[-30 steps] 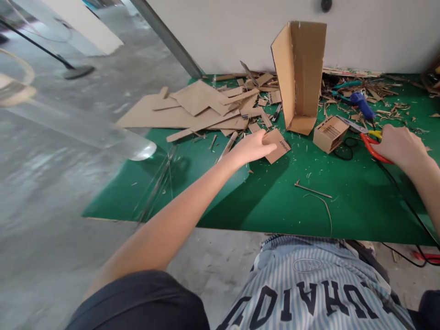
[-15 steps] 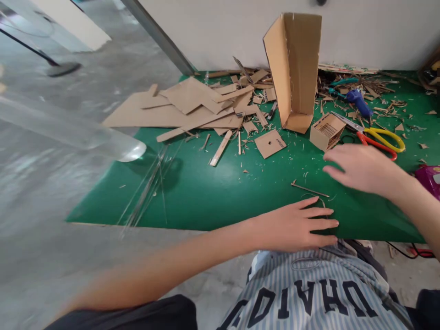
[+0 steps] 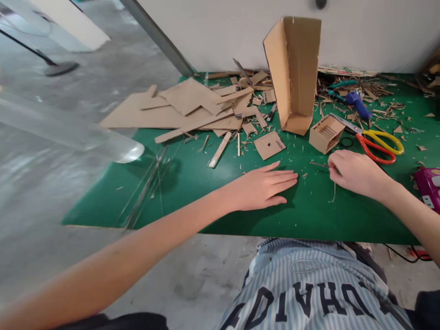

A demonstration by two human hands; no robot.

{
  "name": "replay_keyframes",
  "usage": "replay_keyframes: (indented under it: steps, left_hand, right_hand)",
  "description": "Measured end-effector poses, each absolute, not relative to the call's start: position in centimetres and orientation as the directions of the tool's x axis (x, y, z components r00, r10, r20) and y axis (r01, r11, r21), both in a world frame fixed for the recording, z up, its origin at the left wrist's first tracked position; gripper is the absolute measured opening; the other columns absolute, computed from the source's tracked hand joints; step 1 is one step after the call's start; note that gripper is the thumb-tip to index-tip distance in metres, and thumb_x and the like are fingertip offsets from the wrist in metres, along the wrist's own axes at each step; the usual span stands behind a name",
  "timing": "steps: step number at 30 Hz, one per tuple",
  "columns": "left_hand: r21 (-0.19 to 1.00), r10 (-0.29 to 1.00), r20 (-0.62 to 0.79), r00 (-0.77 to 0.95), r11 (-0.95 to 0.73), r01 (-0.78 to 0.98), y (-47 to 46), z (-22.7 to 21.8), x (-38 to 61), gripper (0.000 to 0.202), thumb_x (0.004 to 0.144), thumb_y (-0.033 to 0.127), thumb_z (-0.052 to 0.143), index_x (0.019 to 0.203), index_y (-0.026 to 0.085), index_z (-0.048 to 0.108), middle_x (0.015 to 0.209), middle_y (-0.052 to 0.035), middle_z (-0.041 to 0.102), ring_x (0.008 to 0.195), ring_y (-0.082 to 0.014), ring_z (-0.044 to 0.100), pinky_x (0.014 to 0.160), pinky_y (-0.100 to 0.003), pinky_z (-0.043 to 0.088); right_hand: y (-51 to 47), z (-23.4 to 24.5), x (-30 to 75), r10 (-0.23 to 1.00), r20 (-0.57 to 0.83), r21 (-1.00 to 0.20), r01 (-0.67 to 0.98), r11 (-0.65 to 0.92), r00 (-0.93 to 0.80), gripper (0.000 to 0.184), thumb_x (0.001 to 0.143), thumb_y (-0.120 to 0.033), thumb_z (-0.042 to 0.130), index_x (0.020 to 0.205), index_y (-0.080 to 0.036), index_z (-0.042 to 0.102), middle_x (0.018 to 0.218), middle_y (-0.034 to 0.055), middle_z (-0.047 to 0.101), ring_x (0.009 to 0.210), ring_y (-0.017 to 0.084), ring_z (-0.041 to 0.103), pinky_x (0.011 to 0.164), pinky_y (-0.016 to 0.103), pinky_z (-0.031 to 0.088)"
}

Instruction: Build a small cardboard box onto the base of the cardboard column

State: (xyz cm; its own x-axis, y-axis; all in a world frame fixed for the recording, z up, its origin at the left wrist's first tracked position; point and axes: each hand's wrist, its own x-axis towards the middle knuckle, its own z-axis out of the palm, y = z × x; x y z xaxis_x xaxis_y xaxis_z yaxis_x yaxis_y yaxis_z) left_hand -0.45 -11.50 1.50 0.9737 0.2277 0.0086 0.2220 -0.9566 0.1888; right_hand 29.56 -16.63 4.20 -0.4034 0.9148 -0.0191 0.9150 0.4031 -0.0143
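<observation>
Pale wall (image 3: 223, 36) behind; grey floor (image 3: 134, 68), perhaps concrete, blurred leftward.

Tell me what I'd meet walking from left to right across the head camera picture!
Black round stand base → pale flat strip → left hand → thin stick → right hand → purple boxy thing.

Upside-down, "I", "A" and "H" are being shown on the striped shirt (image 3: 275, 277), and "PANY" on the cardboard square (image 3: 264, 150).
</observation>
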Motion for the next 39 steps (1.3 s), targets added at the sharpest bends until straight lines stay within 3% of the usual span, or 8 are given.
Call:
replay_keyframes:
  steps: [6,12,17,23,26,29,35,39]
  left_hand:
    - [0.203,0.429,0.344,0.835,-0.902,0.38,-10.6,2.9,1.9,0.032,0.102,0.035,0.054,0.129,0.02,0.066,0.133,-0.0108,0.073,0.128,-0.0265,0.068,0.114,-0.047,0.053]
    - [0.878,0.819,0.15,0.554,-0.367,0.306,-10.5,3.1,6.8,0.074,0.086,0.041,0.075,0.147,0.018,0.041,0.15,-0.0198,0.056,0.128,-0.0281,0.065,0.099,-0.042,0.06]
    - [0.971,0.721,-0.204,0.662,0.235,0.044,-11.8,2.3,9.7,0.033,0.089,0.038,0.072,0.107,0.013,0.062,0.094,-0.0092,0.074,0.071,-0.0136,0.072,0.059,-0.025,0.056]
    - [0.948,0.834,-0.14,0.534,-0.043,0.316,-9.1,3.6,6.9,0.026,0.099,0.035,0.052,0.092,0.016,0.068,0.079,-0.0054,0.071,0.058,-0.0146,0.068,0.053,-0.027,0.052]
    - [0.466,0.943,0.113,0.312,-0.328,0.822,-5.0,5.1,2.7,0.033,0.102,0.038,0.046,0.095,0.017,0.071,0.085,-0.0101,0.072,0.087,-0.0278,0.073,0.082,-0.046,0.058]
    - [0.033,0.973,0.146,0.181,-0.188,0.982,-2.6,6.6,-0.6,0.036,0.102,0.031,0.045,0.117,0.007,0.067,0.117,-0.0213,0.069,0.121,-0.0457,0.062,0.098,-0.066,0.051]
    - [0.085,0.926,0.246,0.285,-0.313,0.946,-5.9,7.1,2.0,0.054,0.098,0.013,0.042,0.152,0.016,0.042,0.15,-0.0155,0.052,0.14,-0.0389,0.049,0.115,-0.06,0.046]
    - [0.512,0.805,0.24,0.542,-0.58,0.634,-7.9,5.5,6.9,0.051,0.099,0.033,0.055,0.147,0.018,0.048,0.15,-0.0141,0.054,0.137,-0.0312,0.056,0.113,-0.045,0.051]
  right_hand:
    - [-15.3,2.6,29.4,0.979,0.119,-0.716,0.67,0.198,-0.163,0.005,0.096,-0.024,0.048,0.099,-0.022,0.045,0.083,0.0011,0.058,0.07,0.014,0.056,0.065,0.028,0.044]
    - [-14.8,2.9,27.7,0.987,-0.002,-0.972,0.232,0.037,-0.163,0.014,0.097,-0.031,0.049,0.107,-0.024,0.044,0.075,-0.0053,0.044,0.053,0.008,0.043,0.051,0.025,0.043]
    - [-14.9,3.0,26.8,0.984,0.12,-0.94,0.304,0.154,-0.129,0.015,0.095,-0.029,0.052,0.108,-0.025,0.046,0.079,-0.0016,0.049,0.062,0.011,0.048,0.054,0.026,0.043]
    - [-15.2,3.4,28.3,0.975,0.211,-0.884,0.412,0.219,-0.067,0.025,0.093,-0.032,0.057,0.113,-0.026,0.043,0.075,-0.0045,0.039,0.062,0.013,0.043,0.058,0.028,0.042]
    - [-15.2,4.0,29.7,0.975,0.209,-0.826,0.521,0.214,-0.071,0.02,0.097,-0.034,0.052,0.113,-0.025,0.047,0.08,-0.0013,0.049,0.067,0.014,0.049,0.061,0.028,0.042]
    - [-15.2,4.3,30.6,0.968,0.181,-0.739,0.625,0.251,-0.175,0.018,0.098,-0.034,0.051,0.111,-0.022,0.056,0.082,0.0012,0.059,0.068,0.014,0.053,0.063,0.028,0.043]
    - [-14.9,3.4,30.2,0.891,0.126,-0.438,0.781,0.445,-0.437,0.02,0.099,-0.022,0.045,0.102,-0.018,0.064,0.103,0.0091,0.07,0.094,0.021,0.065,0.082,0.035,0.049]
    - [-14.4,2.5,29.6,0.815,0.134,-0.183,0.795,0.579,-0.563,0.026,0.1,-0.019,0.041,0.101,-0.015,0.067,0.099,0.0116,0.07,0.096,0.025,0.062,0.087,0.039,0.047]
